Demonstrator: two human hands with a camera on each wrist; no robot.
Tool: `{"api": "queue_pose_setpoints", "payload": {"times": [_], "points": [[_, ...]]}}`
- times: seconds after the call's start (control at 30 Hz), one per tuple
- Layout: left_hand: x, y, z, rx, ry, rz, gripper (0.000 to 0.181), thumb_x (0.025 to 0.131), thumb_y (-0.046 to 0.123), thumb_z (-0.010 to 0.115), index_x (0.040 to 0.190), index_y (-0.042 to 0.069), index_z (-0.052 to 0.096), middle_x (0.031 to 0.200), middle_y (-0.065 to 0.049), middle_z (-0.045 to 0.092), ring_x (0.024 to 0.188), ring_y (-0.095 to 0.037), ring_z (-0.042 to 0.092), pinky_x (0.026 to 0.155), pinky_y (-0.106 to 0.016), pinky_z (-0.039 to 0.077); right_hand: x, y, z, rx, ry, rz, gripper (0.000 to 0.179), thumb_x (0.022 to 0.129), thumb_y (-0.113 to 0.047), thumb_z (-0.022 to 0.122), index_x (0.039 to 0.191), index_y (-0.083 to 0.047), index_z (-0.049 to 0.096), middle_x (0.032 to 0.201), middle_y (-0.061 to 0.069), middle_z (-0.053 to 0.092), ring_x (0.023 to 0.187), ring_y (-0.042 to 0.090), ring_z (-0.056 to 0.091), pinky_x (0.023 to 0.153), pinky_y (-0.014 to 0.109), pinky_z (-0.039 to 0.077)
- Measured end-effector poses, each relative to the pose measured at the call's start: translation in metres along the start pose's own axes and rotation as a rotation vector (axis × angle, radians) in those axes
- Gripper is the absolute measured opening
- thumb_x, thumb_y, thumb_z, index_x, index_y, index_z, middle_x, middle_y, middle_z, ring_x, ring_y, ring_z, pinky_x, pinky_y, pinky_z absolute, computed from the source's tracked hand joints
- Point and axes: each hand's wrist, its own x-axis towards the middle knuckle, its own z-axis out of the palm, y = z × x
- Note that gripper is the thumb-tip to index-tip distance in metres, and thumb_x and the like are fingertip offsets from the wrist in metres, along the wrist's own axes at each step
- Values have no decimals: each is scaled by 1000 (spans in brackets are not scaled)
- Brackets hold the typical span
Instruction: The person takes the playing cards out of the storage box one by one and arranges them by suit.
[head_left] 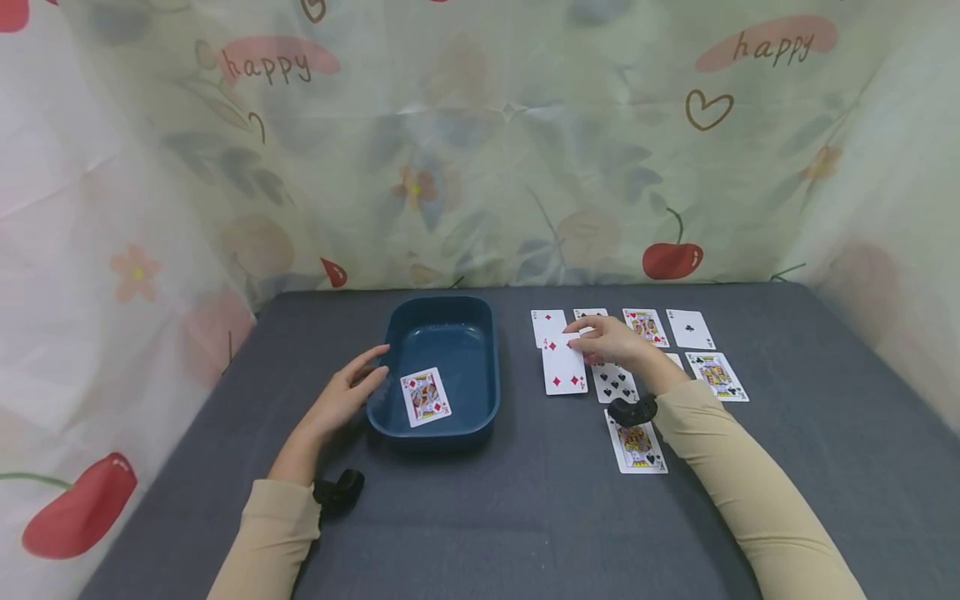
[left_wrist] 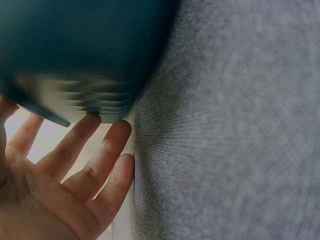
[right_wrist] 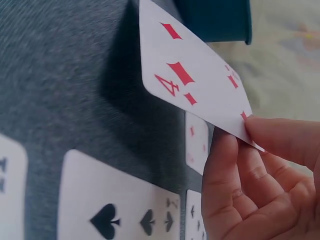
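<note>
My right hand point(head_left: 618, 343) pinches the 4 of diamonds playing card point(head_left: 564, 371) by one edge, between thumb and fingers. In the right wrist view that card point(right_wrist: 195, 75) is tilted and raised off the cloth, casting a shadow. Beneath my right hand lie other cards, among them a spade card point(head_left: 615, 387). My left hand point(head_left: 341, 402) is at the left side of a dark blue basin point(head_left: 450, 333), its fingers spread and relaxed. In the left wrist view, the fingertips are right at the basin's wall point(left_wrist: 90, 45). Inside the basin, a diamond face card point(head_left: 426, 397) lies face up.
Face-up cards lie in loose rows on the right, including a heart face card point(head_left: 649, 327), a single-club card point(head_left: 690, 330) and a club face card point(head_left: 717, 377). Nearer me lies a spade face card point(head_left: 636, 448). A patterned curtain point(head_left: 480, 167) hangs behind the dark tablecloth point(head_left: 480, 533).
</note>
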Motion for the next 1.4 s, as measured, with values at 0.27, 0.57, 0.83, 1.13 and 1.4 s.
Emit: {"api": "queue_pose_setpoints", "payload": {"times": [0.27,0.57,0.83,1.13,1.4], "points": [[0,1,0,-8,-3,4,55,97,42,44,147,27,27,149,-20,32,132,-39,38,104,-58,35,3,7,4,-55,-10,-14,34,88,-6,59,118,8,51,71,-4,56,61,4,52,60,18,48],[-1,0,0,-8,-3,8,55,96,44,44,147,27,28,148,-20,34,131,-39,40,104,-58,36,4,9,12,-205,66,-33,29,84,-4,63,110,6,55,83,6,53,63,7,53,58,19,51],[0,0,0,0,5,-2,54,97,42,45,146,28,28,148,-20,33,131,-39,39,104,-58,36,1,6,11,-294,116,-57,27,85,-6,62,108,6,56,90,15,58,63,10,57,58,22,52],[-1,1,0,3,7,-6,54,97,42,45,146,28,29,148,-20,34,131,-39,40,104,-58,36,-4,-33,22,-362,87,-211,28,87,-13,61,110,3,58,101,21,63,82,28,65,62,26,51],[-1,1,0,5,4,-8,52,98,38,44,146,27,29,148,-19,33,131,-39,39,104,-58,35,2,-92,62,-321,-48,-392,27,87,-12,62,112,0,59,104,17,65,100,30,64,86,37,53]]}}
